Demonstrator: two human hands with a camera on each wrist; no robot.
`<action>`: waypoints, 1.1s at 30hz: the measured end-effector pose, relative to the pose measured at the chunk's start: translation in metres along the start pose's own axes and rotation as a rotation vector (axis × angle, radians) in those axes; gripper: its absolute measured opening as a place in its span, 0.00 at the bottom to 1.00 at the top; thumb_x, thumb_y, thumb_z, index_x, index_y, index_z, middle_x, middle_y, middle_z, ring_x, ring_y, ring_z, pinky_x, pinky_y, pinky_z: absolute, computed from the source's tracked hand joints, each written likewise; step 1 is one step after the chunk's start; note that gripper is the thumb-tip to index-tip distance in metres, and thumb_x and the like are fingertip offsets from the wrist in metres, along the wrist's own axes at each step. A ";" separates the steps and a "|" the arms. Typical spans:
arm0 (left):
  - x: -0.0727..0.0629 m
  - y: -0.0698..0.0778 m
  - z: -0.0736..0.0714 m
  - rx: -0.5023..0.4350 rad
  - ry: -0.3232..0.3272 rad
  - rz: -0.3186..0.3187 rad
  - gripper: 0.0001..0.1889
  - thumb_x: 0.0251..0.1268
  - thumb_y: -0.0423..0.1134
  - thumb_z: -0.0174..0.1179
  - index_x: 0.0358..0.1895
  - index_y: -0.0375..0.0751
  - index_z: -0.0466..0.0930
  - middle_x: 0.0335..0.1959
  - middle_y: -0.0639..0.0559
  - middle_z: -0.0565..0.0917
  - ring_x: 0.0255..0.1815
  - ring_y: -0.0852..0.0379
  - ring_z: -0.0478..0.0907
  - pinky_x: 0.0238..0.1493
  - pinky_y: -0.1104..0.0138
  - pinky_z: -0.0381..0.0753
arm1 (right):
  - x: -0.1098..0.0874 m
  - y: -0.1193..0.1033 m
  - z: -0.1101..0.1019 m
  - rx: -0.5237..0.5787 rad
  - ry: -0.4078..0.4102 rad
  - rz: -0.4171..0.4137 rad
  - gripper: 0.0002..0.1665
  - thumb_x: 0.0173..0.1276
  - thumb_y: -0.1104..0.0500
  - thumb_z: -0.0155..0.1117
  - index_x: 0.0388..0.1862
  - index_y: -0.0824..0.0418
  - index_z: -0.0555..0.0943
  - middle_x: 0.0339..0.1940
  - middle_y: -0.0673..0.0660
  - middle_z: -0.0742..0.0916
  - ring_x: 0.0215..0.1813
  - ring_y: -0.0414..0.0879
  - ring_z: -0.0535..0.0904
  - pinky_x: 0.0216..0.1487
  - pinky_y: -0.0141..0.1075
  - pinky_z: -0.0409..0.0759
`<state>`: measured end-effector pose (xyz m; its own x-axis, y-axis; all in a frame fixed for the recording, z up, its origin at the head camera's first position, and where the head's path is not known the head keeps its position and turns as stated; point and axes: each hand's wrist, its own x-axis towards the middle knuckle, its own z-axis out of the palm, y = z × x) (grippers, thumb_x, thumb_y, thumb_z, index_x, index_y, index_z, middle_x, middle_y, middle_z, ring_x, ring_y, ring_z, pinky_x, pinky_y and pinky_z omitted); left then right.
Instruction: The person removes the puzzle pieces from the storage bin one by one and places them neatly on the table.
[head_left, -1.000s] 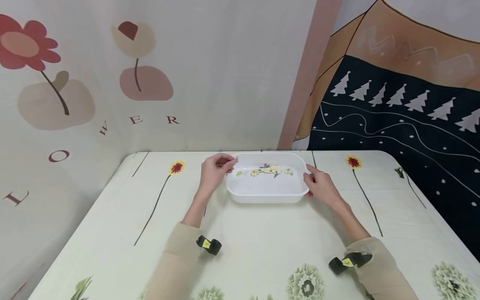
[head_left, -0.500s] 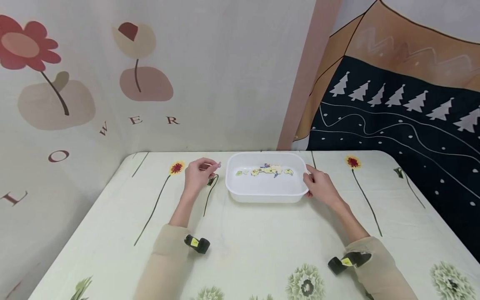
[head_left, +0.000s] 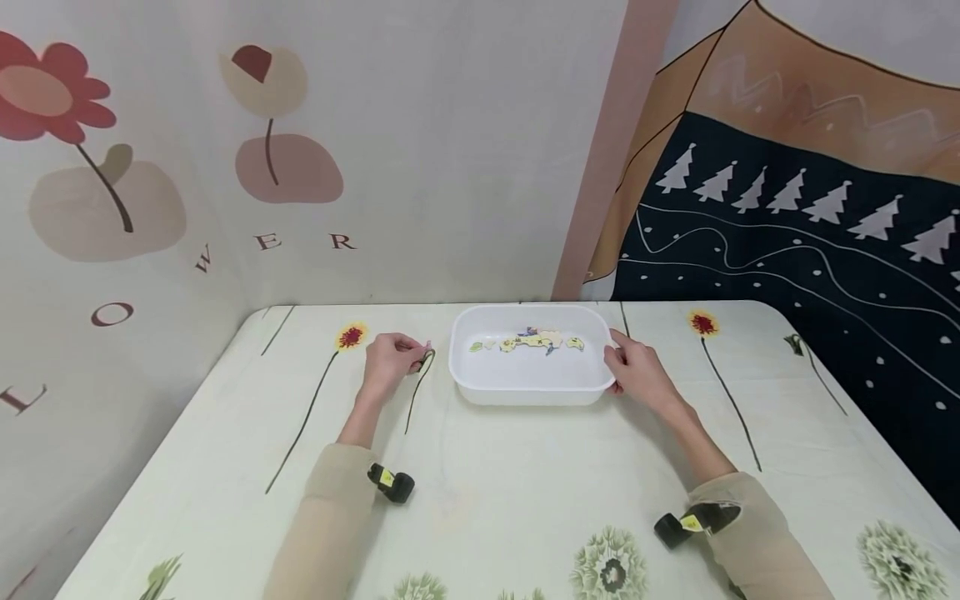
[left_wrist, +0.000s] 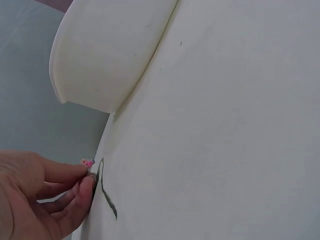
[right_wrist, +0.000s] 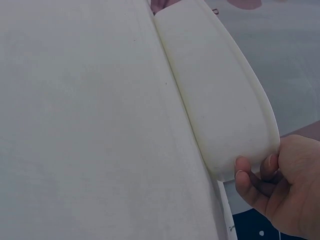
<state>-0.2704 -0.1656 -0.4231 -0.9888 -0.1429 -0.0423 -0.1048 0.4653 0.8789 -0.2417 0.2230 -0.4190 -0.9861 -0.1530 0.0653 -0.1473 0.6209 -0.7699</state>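
A white rectangular plastic tub (head_left: 532, 397) stands near the far edge of the table. Several flat cut-out pieces (head_left: 540, 338), mostly yellow with some blue and green, lie in a row on its bottom. My right hand (head_left: 637, 365) grips the tub's right end, thumb at the rim and fingers curled under it, as the right wrist view shows. Left of the tub, my left hand (head_left: 390, 362) is low over the tablecloth. Between its thumb and forefinger it pinches a small pink piece (left_wrist: 88, 163), largely covered by the fingertips.
The table wears a pale cloth (head_left: 487, 483) printed with flowers and stems. Behind it hang a light flower-patterned curtain (head_left: 450, 167) and a dark cloth with white trees (head_left: 787, 225). A black wrist camera (head_left: 392, 483) sits on the left sleeve, another (head_left: 693, 523) on the right.
My left hand has moved left from above the tub's left rim, pinching the small piece, and then down toward the tablecloth. My right hand keeps its hold on the tub.
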 end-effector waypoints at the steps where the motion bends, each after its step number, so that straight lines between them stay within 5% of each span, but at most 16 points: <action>1: 0.000 0.000 0.000 0.020 0.001 0.001 0.09 0.69 0.35 0.65 0.40 0.30 0.84 0.34 0.41 0.85 0.28 0.57 0.81 0.31 0.71 0.81 | 0.000 0.000 0.000 -0.001 0.000 0.002 0.28 0.80 0.63 0.47 0.75 0.73 0.62 0.21 0.57 0.78 0.21 0.49 0.78 0.23 0.34 0.79; 12: 0.001 -0.001 0.002 0.154 0.032 -0.004 0.09 0.69 0.38 0.65 0.40 0.32 0.84 0.35 0.43 0.85 0.28 0.56 0.80 0.26 0.72 0.74 | 0.001 0.000 0.000 -0.007 -0.008 0.013 0.28 0.81 0.62 0.46 0.75 0.73 0.61 0.23 0.57 0.79 0.21 0.49 0.78 0.24 0.34 0.80; 33: -0.004 0.002 -0.005 0.111 0.043 0.015 0.11 0.72 0.38 0.61 0.47 0.33 0.82 0.39 0.41 0.83 0.34 0.52 0.79 0.30 0.68 0.73 | -0.002 -0.002 -0.001 0.019 0.006 0.021 0.30 0.80 0.62 0.47 0.76 0.74 0.59 0.23 0.58 0.80 0.21 0.49 0.79 0.24 0.35 0.81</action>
<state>-0.2662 -0.1681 -0.4187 -0.9851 -0.1716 -0.0063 -0.1031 0.5615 0.8210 -0.2400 0.2225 -0.4173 -0.9894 -0.1355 0.0524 -0.1249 0.6092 -0.7831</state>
